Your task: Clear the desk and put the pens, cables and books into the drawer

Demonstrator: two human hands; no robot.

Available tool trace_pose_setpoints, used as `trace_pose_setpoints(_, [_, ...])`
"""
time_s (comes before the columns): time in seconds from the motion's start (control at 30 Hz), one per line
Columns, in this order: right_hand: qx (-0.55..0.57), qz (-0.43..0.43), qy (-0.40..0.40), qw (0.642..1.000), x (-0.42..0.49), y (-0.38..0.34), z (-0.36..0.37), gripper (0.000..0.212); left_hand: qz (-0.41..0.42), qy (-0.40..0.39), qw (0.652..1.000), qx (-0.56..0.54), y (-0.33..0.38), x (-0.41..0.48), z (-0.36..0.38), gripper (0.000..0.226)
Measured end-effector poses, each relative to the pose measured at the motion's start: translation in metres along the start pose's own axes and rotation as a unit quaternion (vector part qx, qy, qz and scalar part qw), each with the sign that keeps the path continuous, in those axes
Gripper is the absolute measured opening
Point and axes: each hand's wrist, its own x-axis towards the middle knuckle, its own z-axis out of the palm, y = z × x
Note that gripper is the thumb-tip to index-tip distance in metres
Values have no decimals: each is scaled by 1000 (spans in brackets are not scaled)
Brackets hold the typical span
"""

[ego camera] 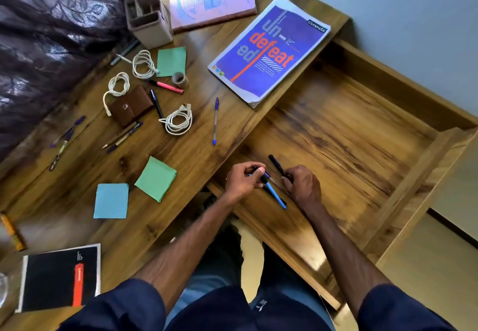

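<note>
We see left hand (241, 182) fingers curled round a blue pen (276, 197) | right hand (303, 184) fingers pinching a black pen (274, 162) | both over the open drawer (349, 123).

Drawer (362, 123) open at 3 o'clock of desk top (201, 149). Left hand (241, 180) and right hand (302, 186) hold pens (275, 196) in its 7 o'clock corner. Book (269, 51) at 12, overhanging drawer edge. Cables (178, 122) and wallet (132, 107) at 10, paper pads (155, 178) at 8, loose pen (215, 121) between cables and drawer
</note>
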Motion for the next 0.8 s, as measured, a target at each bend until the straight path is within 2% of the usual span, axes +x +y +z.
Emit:
trace_pose_setpoints(0.17, [4,10,17,1000,0,-1,0,22,-2,-2,1000,0,-4,-1,-5,23])
trace_pose_setpoints(0.4, [28,12,-1,1000,-3,4,-1,18,-6,-5,1000,-5,-6,-2,-9,24])
trace_pose_setpoints(0.8, [25,-3,-29,999,-6,4,2,24,-16,-14,1000,-9,-4,2,-8,28])
